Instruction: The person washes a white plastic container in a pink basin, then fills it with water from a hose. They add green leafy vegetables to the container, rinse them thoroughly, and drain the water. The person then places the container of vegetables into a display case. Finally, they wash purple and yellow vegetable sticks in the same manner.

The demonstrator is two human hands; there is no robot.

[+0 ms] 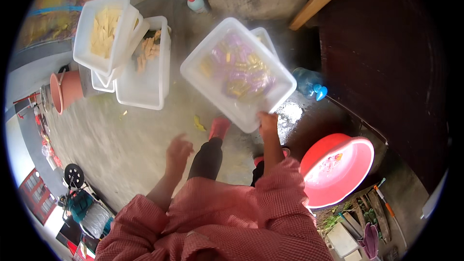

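My right hand (269, 123) grips the near corner of a white plastic tub (219, 103). That tub is tilted and holds a layer of purple and yellow pieces (239, 67) that look shiny, like wrapped items; glare blurs them. Part of another white tub (265, 40) shows behind its far right side. My left hand (179, 154), motion-blurred, hangs in the air over the floor left of my leg, with nothing in it and its fingers loosely apart.
Stacked white tubs (121, 49) stand at left, holding pale yellow strips (105, 32) and tan pieces (148, 52). A pink bucket (69, 88) is beside them. At right are a blue-capped water jug (308, 81), a red basin (326, 152) and a dark panel (377, 61). Wet floor glistens near my foot.
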